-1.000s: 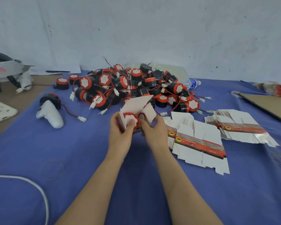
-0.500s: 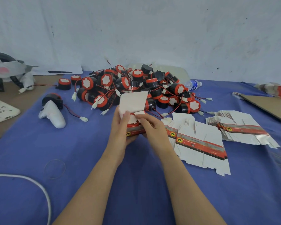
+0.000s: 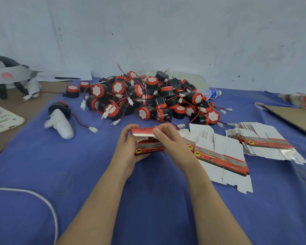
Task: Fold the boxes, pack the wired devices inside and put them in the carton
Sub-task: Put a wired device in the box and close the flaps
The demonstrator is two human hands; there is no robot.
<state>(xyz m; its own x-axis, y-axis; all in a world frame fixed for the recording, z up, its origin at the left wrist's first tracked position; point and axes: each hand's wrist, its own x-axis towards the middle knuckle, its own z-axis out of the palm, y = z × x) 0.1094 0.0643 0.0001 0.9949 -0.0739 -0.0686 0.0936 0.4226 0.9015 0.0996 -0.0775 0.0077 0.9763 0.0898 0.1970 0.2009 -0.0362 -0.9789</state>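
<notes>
Gripping a small printed box (image 3: 149,149) over the blue counter (image 3: 95,165), the left hand (image 3: 125,151) is clamping its fingers (image 3: 127,132) round one end while the right hand (image 3: 173,145) is pinching the half-lowered lid (image 3: 142,131); a red wired device (image 3: 149,139) is showing inside.

Red-band print on box (image 3: 149,149), flat boxes (image 3: 221,156): seemingly illegible.
</notes>
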